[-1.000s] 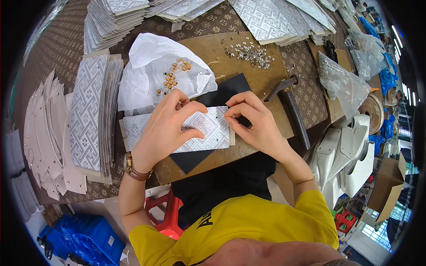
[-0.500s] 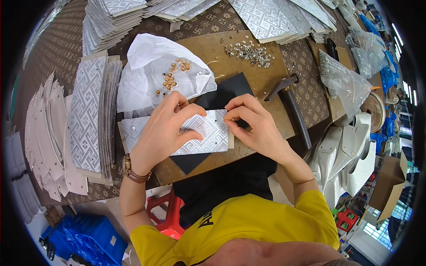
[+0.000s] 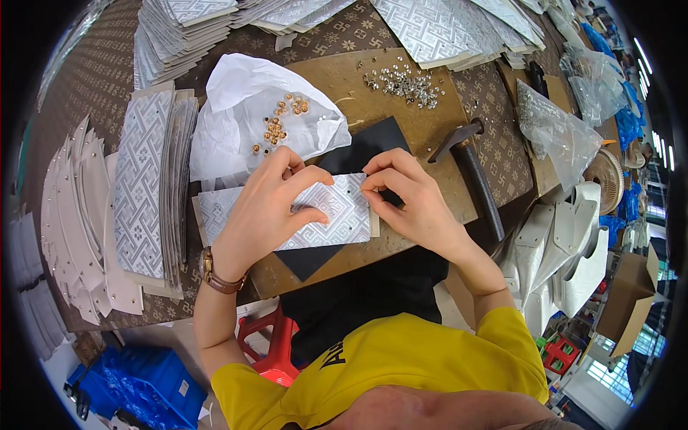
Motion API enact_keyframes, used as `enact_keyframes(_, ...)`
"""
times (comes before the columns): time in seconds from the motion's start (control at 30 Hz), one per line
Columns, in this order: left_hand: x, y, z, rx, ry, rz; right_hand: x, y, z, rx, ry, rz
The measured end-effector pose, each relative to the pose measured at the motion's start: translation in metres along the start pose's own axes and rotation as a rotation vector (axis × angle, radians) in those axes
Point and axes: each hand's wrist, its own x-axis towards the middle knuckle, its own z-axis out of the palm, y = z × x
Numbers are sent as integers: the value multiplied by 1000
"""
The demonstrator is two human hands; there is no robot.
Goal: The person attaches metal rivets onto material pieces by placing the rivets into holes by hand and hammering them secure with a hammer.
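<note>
A silver-and-white patterned panel (image 3: 344,208) lies in front of me, partly over a black square sheet (image 3: 376,140) on a brown board. My left hand (image 3: 272,197) rests across the panel's left part, its thumb and forefinger spread apart. At the panel's upper right corner, my right hand (image 3: 401,190) has its thumb and fingertips pinched together; whatever is between them is too small to make out. Small studs dot the panel. Just beyond my left hand, gold-coloured round studs (image 3: 274,132) sit on a crumpled white plastic bag (image 3: 229,129).
A black-handled hammer (image 3: 479,190) lies right of my right hand. Small silver metal pieces (image 3: 412,87) are heaped on the board (image 3: 322,82). Stacked patterned panels (image 3: 143,186) and pale studded pieces (image 3: 82,222) stand left. A clear bag (image 3: 552,132) and white pieces (image 3: 559,251) are right.
The patterned panel has turned slightly, its right end shifting a little away from me. My right hand has edged along with it; the left stays nearly still.
</note>
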Motion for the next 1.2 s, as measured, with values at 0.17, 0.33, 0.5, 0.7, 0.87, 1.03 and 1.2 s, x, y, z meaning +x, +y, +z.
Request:
enact_keyframes(0.17, 0, 0, 0, 7, -5, -4, 0, 1, 1, 14, -7, 12)
enact_keyframes(0.33, 1, 0, 0, 28, -33, -25, 0, 4, 1, -12, -8, 2)
enact_keyframes(0.5, -1, -3, 3, 74, -29, 15, 6, 1, 3, -81, -19, -80)
enact_keyframes(0.7, -1, -1, 2, 68, -33, 23, 8, 0, 8, -238, -16, -212)
enact_keyframes(0.87, -1, 4, 6, 78, -29, -24, -2, -9, -4, -406, -52, -272)
enact_keyframes(1.03, -4, 3, 8, 112, -20, -1, -29, 11, -42, -572, 263, 16)
enact_keyframes(1.2, -2, 3, 8, 115, -15, -3, -68, 53, -74, -969, 408, 285)
